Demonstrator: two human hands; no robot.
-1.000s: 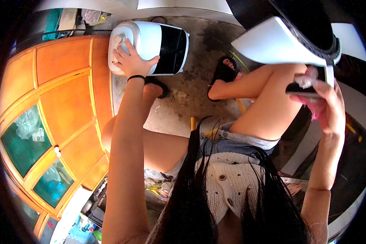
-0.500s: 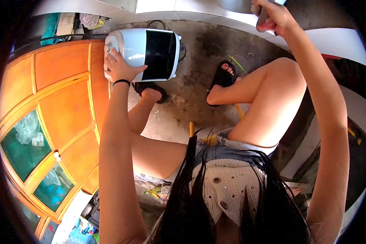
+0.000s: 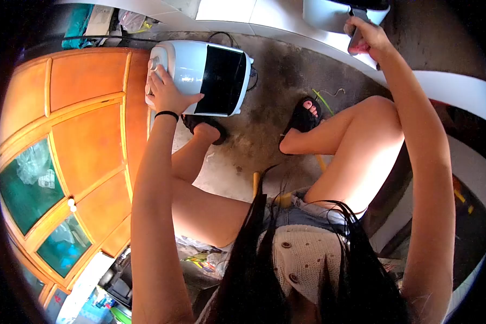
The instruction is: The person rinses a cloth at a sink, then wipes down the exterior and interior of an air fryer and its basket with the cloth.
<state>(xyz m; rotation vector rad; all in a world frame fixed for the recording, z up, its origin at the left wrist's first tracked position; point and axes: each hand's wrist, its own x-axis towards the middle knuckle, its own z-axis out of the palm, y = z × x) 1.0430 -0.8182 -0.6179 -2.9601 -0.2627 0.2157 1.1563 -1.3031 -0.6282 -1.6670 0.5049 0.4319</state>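
At eleven o'clock, my left hand (image 3: 168, 96), grip wide, should press the white appliance (image 3: 186, 69) steady on the floor (image 3: 240, 143). At one, my right hand's (image 3: 376, 41) grip holds a dark handle (image 3: 355, 44), seemingly the white container's (image 3: 323, 17); level is best.

Left arm: extended up the left side of the frame, a dark band about the wrist; left hand (image 3: 166, 96) palm down at upper left, fingers spread, thumb pointing right. Right arm: raised along the right side, bent at the elbow; right hand (image 3: 371, 39) at upper right, fingers curled closed in a grip.
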